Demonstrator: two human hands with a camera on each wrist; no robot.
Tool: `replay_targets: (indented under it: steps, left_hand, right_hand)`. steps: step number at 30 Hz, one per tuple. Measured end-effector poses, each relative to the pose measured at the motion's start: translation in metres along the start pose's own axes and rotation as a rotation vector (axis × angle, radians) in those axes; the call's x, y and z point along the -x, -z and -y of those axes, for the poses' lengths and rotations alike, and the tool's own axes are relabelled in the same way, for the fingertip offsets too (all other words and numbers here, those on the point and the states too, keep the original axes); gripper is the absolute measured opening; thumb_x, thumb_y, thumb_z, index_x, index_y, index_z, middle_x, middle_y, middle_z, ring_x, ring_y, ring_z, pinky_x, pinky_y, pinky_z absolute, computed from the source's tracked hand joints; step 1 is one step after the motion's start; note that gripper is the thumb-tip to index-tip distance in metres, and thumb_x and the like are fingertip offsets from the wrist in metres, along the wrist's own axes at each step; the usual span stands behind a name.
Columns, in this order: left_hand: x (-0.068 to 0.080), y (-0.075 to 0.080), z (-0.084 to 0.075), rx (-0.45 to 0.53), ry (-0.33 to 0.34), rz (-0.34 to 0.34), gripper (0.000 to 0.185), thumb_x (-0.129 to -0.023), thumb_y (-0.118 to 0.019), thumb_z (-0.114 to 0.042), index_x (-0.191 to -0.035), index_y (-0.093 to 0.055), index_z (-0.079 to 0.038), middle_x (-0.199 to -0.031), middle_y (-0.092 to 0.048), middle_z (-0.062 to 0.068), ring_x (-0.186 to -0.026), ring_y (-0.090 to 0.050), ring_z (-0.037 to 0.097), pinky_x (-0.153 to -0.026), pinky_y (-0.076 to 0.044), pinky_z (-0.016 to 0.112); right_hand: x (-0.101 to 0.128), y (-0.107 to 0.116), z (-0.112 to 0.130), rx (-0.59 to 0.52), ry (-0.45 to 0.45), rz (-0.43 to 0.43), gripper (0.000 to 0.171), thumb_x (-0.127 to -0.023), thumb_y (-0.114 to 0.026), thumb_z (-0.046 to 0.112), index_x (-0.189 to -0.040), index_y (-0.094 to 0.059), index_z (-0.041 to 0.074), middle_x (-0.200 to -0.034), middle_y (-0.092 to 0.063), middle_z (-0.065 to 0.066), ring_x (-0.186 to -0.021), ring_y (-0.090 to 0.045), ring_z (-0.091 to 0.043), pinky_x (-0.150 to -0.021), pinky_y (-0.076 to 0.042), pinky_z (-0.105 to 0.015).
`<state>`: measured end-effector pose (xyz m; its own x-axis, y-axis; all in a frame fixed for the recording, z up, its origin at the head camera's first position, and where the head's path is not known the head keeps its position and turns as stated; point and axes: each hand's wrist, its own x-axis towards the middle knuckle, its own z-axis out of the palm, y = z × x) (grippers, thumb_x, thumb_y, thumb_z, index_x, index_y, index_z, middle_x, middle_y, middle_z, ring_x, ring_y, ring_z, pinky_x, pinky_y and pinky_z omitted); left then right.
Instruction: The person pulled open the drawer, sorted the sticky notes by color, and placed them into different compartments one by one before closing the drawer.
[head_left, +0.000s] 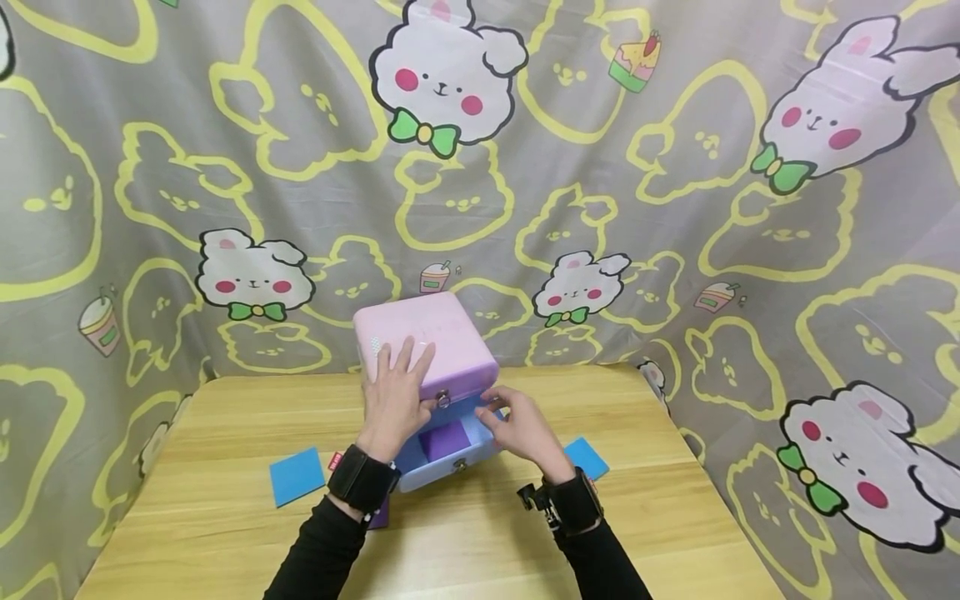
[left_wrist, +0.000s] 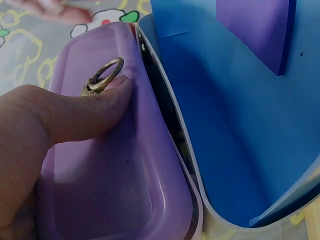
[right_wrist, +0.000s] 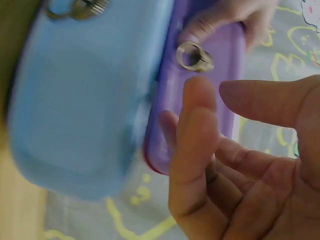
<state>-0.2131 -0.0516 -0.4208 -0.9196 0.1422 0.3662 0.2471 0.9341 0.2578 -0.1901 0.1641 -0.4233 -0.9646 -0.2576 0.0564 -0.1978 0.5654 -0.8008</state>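
Left hand (head_left: 393,392) lies flat on the pink drawer box (head_left: 423,342), thumb by its ring pull (left_wrist: 104,75). Right hand (head_left: 521,427), fingers loosely curled and empty, hovers just right of the pulled-out blue drawer (head_left: 450,454).

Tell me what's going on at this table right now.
A person sits at a wooden table with a small pink box of drawers. The left hand rests flat on top of the box, its thumb beside the ring pull of the upper drawer. The lower blue drawer is pulled out, with a purple pad lying inside. The right hand hovers at the drawer's right edge, fingers loosely curled, holding nothing visible. Two blue squares lie on the table either side.
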Motion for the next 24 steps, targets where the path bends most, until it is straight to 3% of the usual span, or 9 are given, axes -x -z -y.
replay_targets:
  steps: [7,11,16,19,24]
  left_hand:
    - [0.001,0.0,0.001,0.008,0.01,0.017,0.091,-0.075,-0.09,-0.028,-0.153,-0.045,-0.024,-0.163,-0.038,0.015,-0.147,-0.033,0.051,-0.089,-0.049,0.078]
    - [0.0,0.0,0.001,0.007,0.01,0.019,0.09,-0.075,-0.09,-0.029,-0.153,-0.046,-0.024,-0.163,-0.039,0.015,-0.147,-0.033,0.051,-0.09,-0.048,0.078]
    - [0.0,0.0,0.001,0.01,0.007,0.012,0.09,-0.074,-0.09,-0.029,-0.153,-0.046,-0.024,-0.163,-0.039,0.016,-0.147,-0.033,0.052,-0.091,-0.048,0.078]
    - [0.0,0.0,0.002,0.011,0.001,-0.001,0.09,-0.073,-0.091,-0.029,-0.152,-0.047,-0.023,-0.162,-0.04,0.016,-0.146,-0.034,0.052,-0.09,-0.048,0.078]
    - [0.001,0.0,0.002,0.006,-0.004,-0.014,0.091,-0.072,-0.092,-0.03,-0.151,-0.048,-0.023,-0.161,-0.041,0.016,-0.145,-0.035,0.052,-0.09,-0.049,0.077]
  right_hand:
    - [-0.01,0.013,0.017,0.104,0.171,-0.28,0.023,-0.094,-0.072,0.02,-0.111,-0.072,0.005,-0.103,-0.074,-0.011,-0.075,-0.065,-0.018,-0.064,-0.056,-0.027]
    - [-0.021,0.013,0.02,0.165,0.307,-0.385,0.03,-0.091,-0.075,0.023,-0.113,-0.071,0.003,-0.113,-0.066,-0.015,-0.103,-0.063,-0.029,-0.089,-0.056,-0.042]
    - [-0.04,0.01,0.018,0.229,0.394,-0.339,0.041,-0.092,-0.074,0.027,-0.125,-0.067,0.003,-0.145,-0.051,-0.023,-0.137,-0.044,-0.041,-0.114,-0.034,-0.064]
    - [-0.05,0.006,0.015,0.274,0.402,-0.288,0.043,-0.094,-0.07,0.03,-0.13,-0.065,0.007,-0.155,-0.043,-0.025,-0.145,-0.035,-0.045,-0.116,-0.027,-0.07]
    - [-0.066,0.001,0.009,0.34,0.407,-0.226,0.042,-0.099,-0.065,0.034,-0.135,-0.064,0.013,-0.158,-0.039,-0.025,-0.148,-0.033,-0.044,-0.118,-0.028,-0.07]
